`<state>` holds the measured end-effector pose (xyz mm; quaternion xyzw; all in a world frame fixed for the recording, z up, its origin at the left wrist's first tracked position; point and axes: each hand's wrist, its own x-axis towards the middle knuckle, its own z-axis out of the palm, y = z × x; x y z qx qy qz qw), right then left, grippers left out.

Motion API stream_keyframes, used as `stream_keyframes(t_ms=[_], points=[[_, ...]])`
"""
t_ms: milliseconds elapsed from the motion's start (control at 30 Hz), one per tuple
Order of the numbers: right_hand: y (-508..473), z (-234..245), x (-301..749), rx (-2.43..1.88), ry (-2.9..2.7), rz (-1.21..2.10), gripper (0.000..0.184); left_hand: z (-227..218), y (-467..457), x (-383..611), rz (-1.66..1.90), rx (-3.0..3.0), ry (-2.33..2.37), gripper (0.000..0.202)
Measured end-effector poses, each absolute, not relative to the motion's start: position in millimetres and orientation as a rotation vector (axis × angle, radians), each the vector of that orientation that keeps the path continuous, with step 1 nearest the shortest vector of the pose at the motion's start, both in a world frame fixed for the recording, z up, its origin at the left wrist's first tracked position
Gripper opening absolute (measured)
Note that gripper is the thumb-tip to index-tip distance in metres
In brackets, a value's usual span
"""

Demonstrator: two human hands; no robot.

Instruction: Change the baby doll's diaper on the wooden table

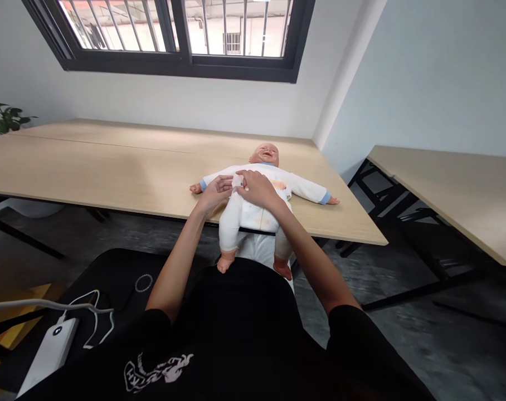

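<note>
Head cam, facing fwd/down, shirt [244,328] v. close, tbl [144,172] near, window [185,33] beyond

Doll's [255,216] waist partly hidden by our right hand [258,187], one leg [281,245] partly behind our forearm [309,253], plant [7,117] cut off at left, window [186,62] cut off at top.

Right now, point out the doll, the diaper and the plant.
Doll [280,177]: head view, on its clothed chest.
Diaper [257,215]: head view, on the front panel, below the hands.
Plant [4,125]: head view, far left, on its leaves.
</note>
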<state>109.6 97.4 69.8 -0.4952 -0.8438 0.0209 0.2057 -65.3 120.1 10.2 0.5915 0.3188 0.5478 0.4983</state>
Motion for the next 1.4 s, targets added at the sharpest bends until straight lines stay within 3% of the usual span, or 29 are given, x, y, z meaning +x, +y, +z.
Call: stream_keyframes(t_ms=[200,400,633,1000,1300,1400], points=[[98,64,109,-1.298,-2.224,0.137,0.045,11,120,-70,1.184,1.455,0.798,0.054],[103,60,113,-1.239,-2.044,0.335,0.039,11,117,-69,1.359,1.306,0.826,0.041],[105,57,111,-1.296,-1.925,0.215,0.031,10,110,-91,1.386,1.147,0.743,0.047],[119,57,122,-1.381,-2.066,0.246,0.038,46,119,-34,1.340,1.682,0.603,0.041],[112,51,128,-1.403,-1.935,0.308,0.071,42,144,-15,1.235,1.830,0.579,0.037],[108,48,130,-1.366,-1.857,0.343,0.064,45,148,-15,1.142,1.907,0.588,0.034]])
